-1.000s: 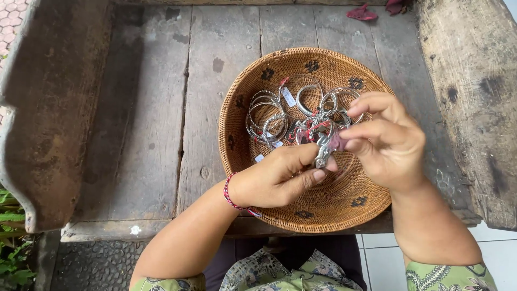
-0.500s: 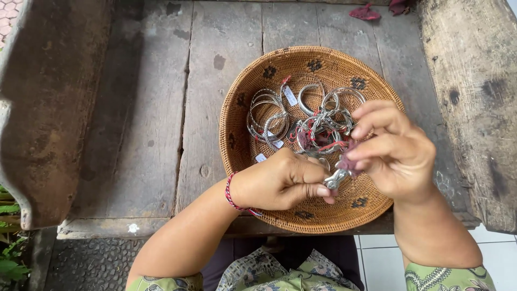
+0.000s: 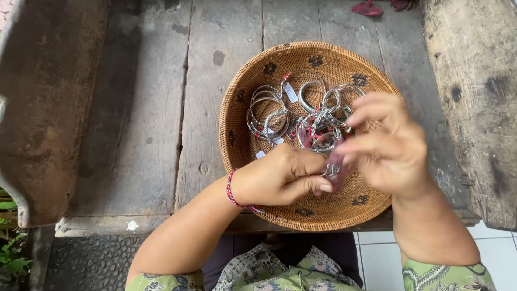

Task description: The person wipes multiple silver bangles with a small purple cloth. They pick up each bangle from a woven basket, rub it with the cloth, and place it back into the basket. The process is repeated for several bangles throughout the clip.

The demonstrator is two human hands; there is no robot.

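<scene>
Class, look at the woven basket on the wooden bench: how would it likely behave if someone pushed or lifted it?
The basket is tightly woven and shallow, so it is probably stiff and light. Its wide, low shape suggests it would slide rather than tip. The loose silver bangles inside would likely shift and rattle.

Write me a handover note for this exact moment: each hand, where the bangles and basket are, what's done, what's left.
Left hand: fingers curled, pinching a small silver piece over the near side of the basket.
Right hand: fingertips closed on the same piece from the other side; its motion is blurred.
Woven basket: sits on the wooden table, near the front edge.
Silver bangles: a loose pile in the basket, several with small tags, some tangled with red thread.
Done: one piece is lifted clear of the pile.
Left: the rest of the pile lies unsorted in the basket; I cannot tell exactly what the held piece is.
</scene>
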